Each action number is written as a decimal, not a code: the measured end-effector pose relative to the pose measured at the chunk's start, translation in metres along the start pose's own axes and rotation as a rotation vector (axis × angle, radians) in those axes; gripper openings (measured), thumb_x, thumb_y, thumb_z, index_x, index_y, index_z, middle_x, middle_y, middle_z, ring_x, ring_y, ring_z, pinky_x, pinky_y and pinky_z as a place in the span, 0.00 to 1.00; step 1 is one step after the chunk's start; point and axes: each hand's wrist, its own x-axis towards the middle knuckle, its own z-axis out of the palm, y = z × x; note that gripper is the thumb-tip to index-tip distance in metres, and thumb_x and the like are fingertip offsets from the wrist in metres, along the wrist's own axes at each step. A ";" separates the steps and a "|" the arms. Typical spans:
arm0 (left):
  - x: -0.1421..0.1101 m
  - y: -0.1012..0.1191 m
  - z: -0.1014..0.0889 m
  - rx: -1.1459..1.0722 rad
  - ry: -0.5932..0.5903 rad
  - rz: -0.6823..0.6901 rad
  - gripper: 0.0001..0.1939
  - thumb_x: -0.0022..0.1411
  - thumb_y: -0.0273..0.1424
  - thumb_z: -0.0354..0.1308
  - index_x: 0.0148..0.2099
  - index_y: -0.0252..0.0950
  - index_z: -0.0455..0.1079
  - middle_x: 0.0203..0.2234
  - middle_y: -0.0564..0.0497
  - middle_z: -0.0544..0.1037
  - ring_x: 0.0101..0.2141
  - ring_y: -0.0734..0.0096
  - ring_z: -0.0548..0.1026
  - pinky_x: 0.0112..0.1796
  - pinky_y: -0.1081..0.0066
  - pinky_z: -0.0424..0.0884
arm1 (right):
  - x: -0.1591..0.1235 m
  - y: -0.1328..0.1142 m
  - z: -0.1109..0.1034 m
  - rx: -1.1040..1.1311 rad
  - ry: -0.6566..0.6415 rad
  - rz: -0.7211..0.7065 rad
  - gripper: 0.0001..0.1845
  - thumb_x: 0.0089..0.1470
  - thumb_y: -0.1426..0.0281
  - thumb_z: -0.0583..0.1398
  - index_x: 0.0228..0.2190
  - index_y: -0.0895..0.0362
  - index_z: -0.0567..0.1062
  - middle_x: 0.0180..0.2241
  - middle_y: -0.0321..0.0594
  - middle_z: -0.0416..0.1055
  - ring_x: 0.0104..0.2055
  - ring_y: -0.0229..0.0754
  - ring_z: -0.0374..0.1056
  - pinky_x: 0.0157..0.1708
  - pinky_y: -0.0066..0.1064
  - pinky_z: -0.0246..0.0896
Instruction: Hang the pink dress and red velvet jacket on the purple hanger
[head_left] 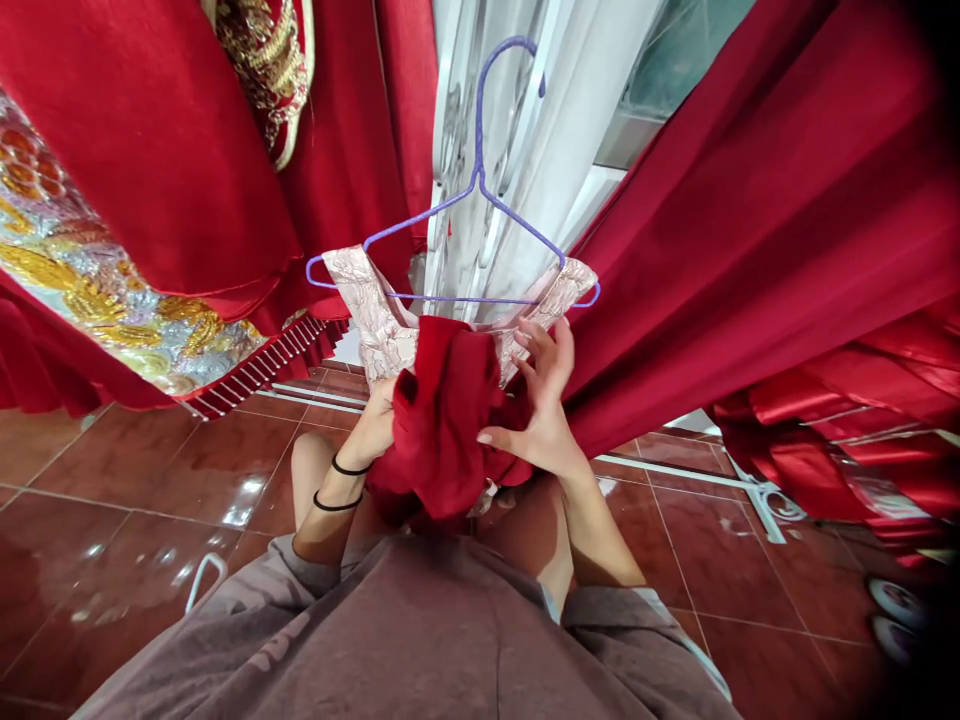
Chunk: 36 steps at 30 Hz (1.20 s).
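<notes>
A purple clothes hanger (480,180) carries a pale pink patterned garment (386,325) by its two shoulder straps. Bunched red cloth (457,430) covers the garment's front and hangs down over my lap. At the left edge of this cloth, my left hand (381,410) is closed on it, with the fingertips hidden in the folds; two black bands circle that wrist. My right hand (544,400) is beside the right edge of the cloth, fingers apart and curved, thumb tip against or just over the red folds. Its fingertips are near the garment's right strap.
Long red drapes (750,250) hang on the right, and red cloth with a sequined gold-and-silver panel (97,270) hangs on the left. Behind the hanger stand white metal bars (450,130). A white metal foot (765,505) rests on the red tile floor (150,560).
</notes>
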 end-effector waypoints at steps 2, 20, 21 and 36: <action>0.002 0.010 -0.002 0.098 -0.086 0.094 0.09 0.56 0.35 0.61 0.31 0.35 0.73 0.27 0.50 0.78 0.31 0.66 0.75 0.38 0.66 0.75 | 0.009 0.002 -0.001 -0.017 -0.050 0.017 0.56 0.41 0.52 0.69 0.64 0.49 0.48 0.61 0.48 0.57 0.62 0.53 0.58 0.59 0.46 0.59; 0.041 0.068 -0.083 0.998 0.745 0.171 0.06 0.56 0.27 0.55 0.35 0.34 0.72 0.26 0.51 0.74 0.36 0.64 0.74 0.39 0.66 0.65 | -0.018 0.024 -0.072 -0.811 0.289 0.300 0.17 0.47 0.71 0.60 0.42 0.56 0.73 0.45 0.48 0.69 0.50 0.54 0.65 0.52 0.47 0.62; 0.044 0.069 -0.083 0.902 0.703 0.173 0.04 0.56 0.27 0.55 0.31 0.34 0.70 0.23 0.52 0.72 0.34 0.66 0.73 0.37 0.68 0.65 | -0.018 0.029 -0.072 -0.682 0.173 0.283 0.20 0.45 0.70 0.63 0.43 0.56 0.71 0.48 0.49 0.67 0.52 0.54 0.64 0.54 0.48 0.61; 0.027 0.070 -0.024 0.403 -0.023 0.035 0.05 0.49 0.28 0.58 0.26 0.35 0.64 0.20 0.57 0.68 0.23 0.76 0.64 0.28 0.75 0.61 | -0.009 0.036 0.091 0.155 -0.097 0.336 0.25 0.54 0.63 0.60 0.52 0.57 0.71 0.47 0.46 0.76 0.49 0.50 0.73 0.52 0.43 0.67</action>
